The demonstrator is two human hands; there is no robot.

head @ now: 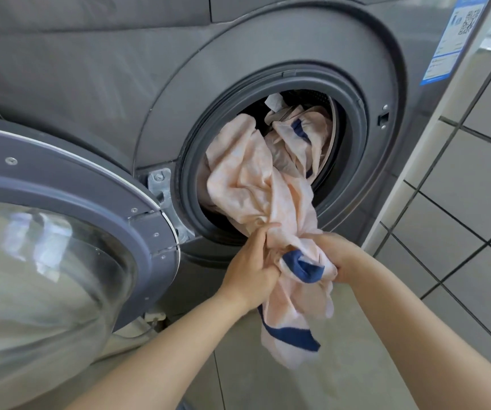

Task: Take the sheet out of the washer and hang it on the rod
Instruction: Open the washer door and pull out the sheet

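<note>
Partly out of the washer [96,93], the sheet [256,179] is pale peach with dark blue bands, bunched and wrinkled. Its upper part still fills the round opening of the drum, draped over the lower edge of the dark rubber seal [192,184], while a twisted length hangs down in front of the machine toward the floor [341,365].

Both hands hold the sheet just below the opening. The left hand [251,269] has its grip curled round the gathered cloth from the left, thumb up against the fabric. The right hand [331,253] has its grip closed round the same bunch from the right, beside a blue fold. The two hands are close together, with the cloth between them.

The washer door [60,232] stands swung open to the left, its glass bowl facing the camera. A blue and white label [451,39] sits on the washer's upper right front. Grey tiles [460,179] cover the wall at right.
</note>
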